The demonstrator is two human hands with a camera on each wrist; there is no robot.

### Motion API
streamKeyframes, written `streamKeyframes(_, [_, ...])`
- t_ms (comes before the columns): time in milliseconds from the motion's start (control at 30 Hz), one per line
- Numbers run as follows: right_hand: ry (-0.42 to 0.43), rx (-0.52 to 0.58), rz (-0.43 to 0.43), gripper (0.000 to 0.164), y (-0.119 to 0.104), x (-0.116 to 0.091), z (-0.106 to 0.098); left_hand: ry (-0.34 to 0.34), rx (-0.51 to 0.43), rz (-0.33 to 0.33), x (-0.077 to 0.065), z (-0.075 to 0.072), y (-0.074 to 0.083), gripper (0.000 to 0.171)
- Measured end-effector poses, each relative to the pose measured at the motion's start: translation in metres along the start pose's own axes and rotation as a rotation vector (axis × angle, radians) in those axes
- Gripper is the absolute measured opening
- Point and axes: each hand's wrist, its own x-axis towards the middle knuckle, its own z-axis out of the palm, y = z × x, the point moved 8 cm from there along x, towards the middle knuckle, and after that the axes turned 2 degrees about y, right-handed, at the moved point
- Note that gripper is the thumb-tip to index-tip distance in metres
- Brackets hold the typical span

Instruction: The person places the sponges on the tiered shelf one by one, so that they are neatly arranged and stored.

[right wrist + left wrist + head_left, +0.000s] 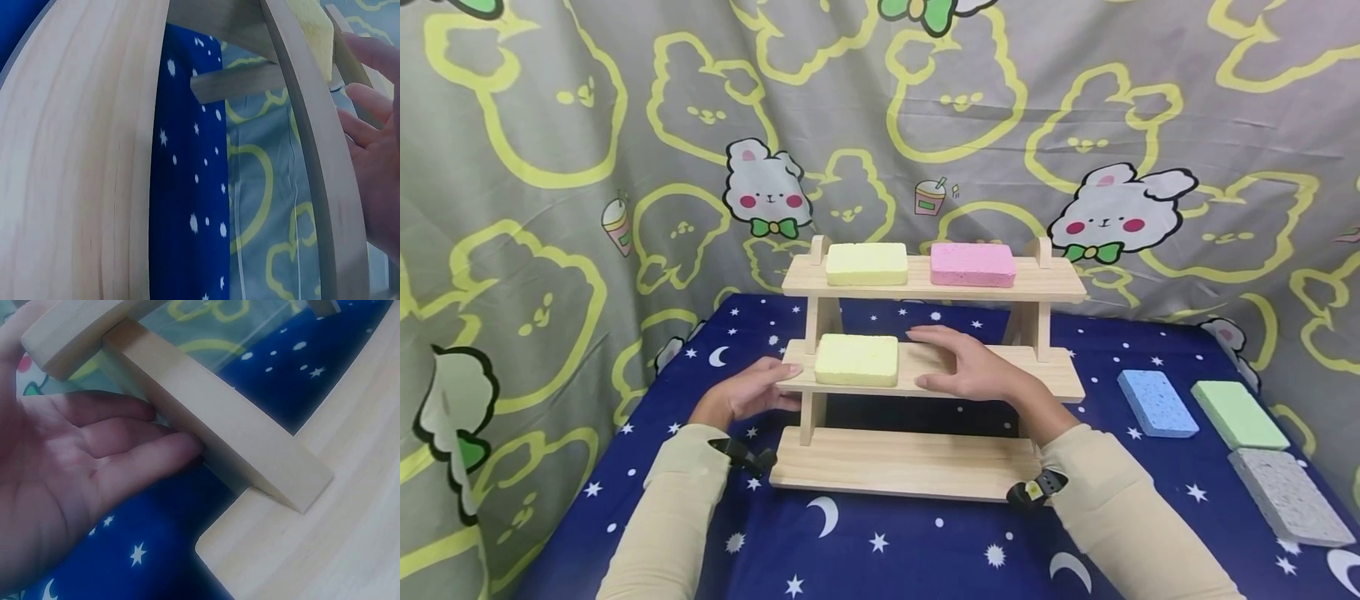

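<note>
A three-tier wooden display shelf [917, 454] stands on the dark blue cloth. My left hand [752, 390] grips the left end of its middle tier, thumb on top and fingers underneath; in the left wrist view those fingers [144, 450] lie against the side post [219, 412]. On the middle tier, toward the left, sits a pale yellow sponge [857, 361]. Just right of that sponge, my right hand [973, 367] hovers over the same tier with fingers spread and nothing in them. The top tier carries another yellow sponge [867, 265] and a pink sponge [973, 265].
To the right of the shelf, a blue sponge [1157, 404], a green sponge [1240, 415] and a grey sponge [1292, 497] lie on the cloth [940, 550]. A grey curtain [850, 108] with cartoon prints hangs behind and at both sides.
</note>
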Motion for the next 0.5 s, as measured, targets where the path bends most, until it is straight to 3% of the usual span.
streamKeyframes(500, [0.038,-0.045,0.043,0.064,0.016,-0.039,-0.029,0.009,0.003,0.002,0.001,0.000,-0.001,0.046])
